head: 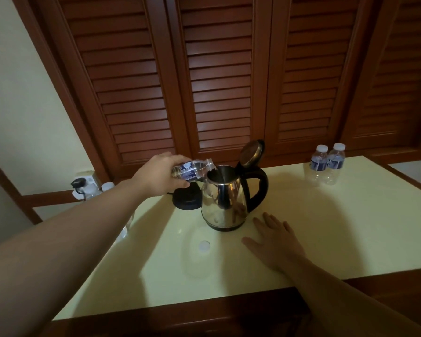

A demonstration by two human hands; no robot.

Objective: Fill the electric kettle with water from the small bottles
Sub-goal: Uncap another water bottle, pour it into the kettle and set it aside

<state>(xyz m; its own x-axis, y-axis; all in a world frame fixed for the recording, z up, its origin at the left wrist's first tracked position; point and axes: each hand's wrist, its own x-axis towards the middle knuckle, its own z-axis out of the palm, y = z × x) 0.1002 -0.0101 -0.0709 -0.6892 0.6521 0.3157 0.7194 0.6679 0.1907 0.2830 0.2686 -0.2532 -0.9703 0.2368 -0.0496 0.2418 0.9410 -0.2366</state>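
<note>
A steel electric kettle (225, 200) with a black handle stands mid-table, its lid (252, 153) swung up and open. My left hand (159, 175) grips a small water bottle (195, 169) tipped on its side, neck over the kettle's rim, and a thin stream runs into the kettle. My right hand (276, 239) lies flat on the tabletop just right of the kettle's base, fingers apart, holding nothing. A white bottle cap (204, 246) lies on the table in front of the kettle.
The kettle's black power base (187, 200) sits behind it to the left. Two capped small bottles (327, 164) stand at the table's far right. The pale table (338, 227) has a wooden front edge. A wall socket with plug (79, 187) is at the left. Louvred wooden doors are behind.
</note>
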